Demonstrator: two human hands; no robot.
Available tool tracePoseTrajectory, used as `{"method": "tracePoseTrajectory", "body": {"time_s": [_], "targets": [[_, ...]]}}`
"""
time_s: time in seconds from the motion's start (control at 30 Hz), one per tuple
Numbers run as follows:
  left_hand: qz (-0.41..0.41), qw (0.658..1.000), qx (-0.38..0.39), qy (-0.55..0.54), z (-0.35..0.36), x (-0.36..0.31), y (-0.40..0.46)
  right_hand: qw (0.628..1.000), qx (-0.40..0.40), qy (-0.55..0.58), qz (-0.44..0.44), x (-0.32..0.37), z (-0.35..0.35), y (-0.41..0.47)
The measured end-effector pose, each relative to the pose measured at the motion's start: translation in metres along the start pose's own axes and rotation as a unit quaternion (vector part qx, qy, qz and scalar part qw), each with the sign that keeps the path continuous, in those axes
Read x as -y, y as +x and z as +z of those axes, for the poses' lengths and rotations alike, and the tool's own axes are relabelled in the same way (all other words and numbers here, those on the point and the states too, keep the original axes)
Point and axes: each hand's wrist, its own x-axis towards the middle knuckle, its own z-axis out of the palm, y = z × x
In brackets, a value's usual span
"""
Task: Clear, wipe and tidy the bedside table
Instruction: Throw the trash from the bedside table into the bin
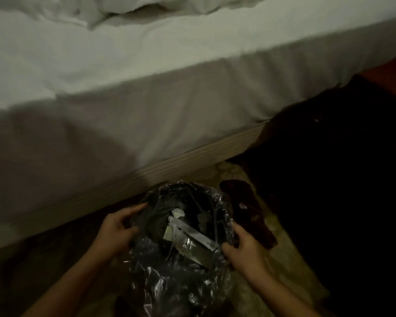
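A waste bin lined with a black plastic bag (169,277) stands on the floor beside the bed. Inside lie a white crumpled tissue (177,212), a long white box (192,234) and other scraps. My left hand (117,229) grips the bag's rim on the left side. On the right side, my right hand (242,248) grips the rim. A dark cloth (247,213) lies on the floor just right of the bin. The bedside table is out of view.
The bed's side, covered by a white sheet (146,106), runs across the view just behind the bin, with a wooden base (192,159) below it. A very dark area fills the right. Patterned carpet (288,252) lies underneath.
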Motion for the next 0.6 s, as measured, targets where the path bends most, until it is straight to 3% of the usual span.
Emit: {"method": "tracePoseTrajectory", "body": {"time_s": [0.27, 0.6], "targets": [[0.013, 0.994, -0.098, 0.048, -0.058, 0.021, -0.008, 0.997, 0.048, -0.009, -0.056, 0.038, 0.036, 0.009], [-0.032, 0.992, -0.109, 0.061, -0.070, 0.081, -0.009, 0.989, 0.133, -0.017, -0.064, 0.035, 0.082, 0.049]]}}
